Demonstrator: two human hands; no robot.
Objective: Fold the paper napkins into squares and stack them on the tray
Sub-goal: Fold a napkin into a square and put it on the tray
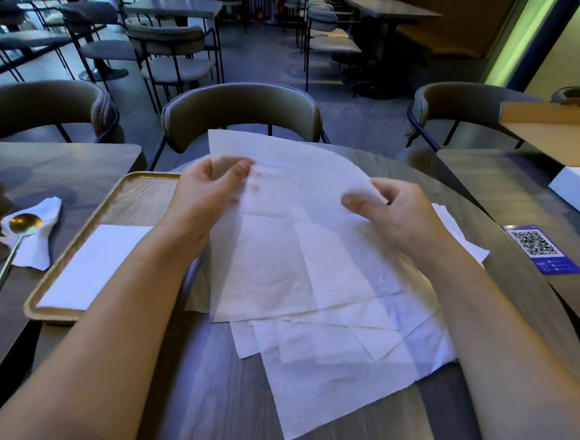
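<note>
Head view, one moment, café table.

Item 1: left hand (208,186). Thumb and fingers pinch the upper left edge of an open napkin (273,239); fingertips show faintly through the thin sheet.

Item 2: right hand (389,209). Pinches the same napkin at its upper right edge, where the paper curls over the fingers.

Item 3: napkin. Unfolded, lifted at the far edge, tilted toward the camera; its near edge lies on the loose pile.

Item 4: pile (341,354). Several unfolded napkins, overlapping and skewed, on the table (200,402) just right of the tray.

Item 5: tray (75,232). Wooden, at the left, carrying one folded napkin (93,268).

Item 6: spoon (12,248) on a crumpled napkin (37,236), left of the tray.

Item 7: QR card (540,249), far right.

Risks, as judged:
- Thin paper may tear if the two pinches pull apart.
- Corners brought together unevenly would give a crooked fold.
- The dragging near edge could disturb the pile beneath.
- A forearm over the tray could shift the folded piece.
</note>
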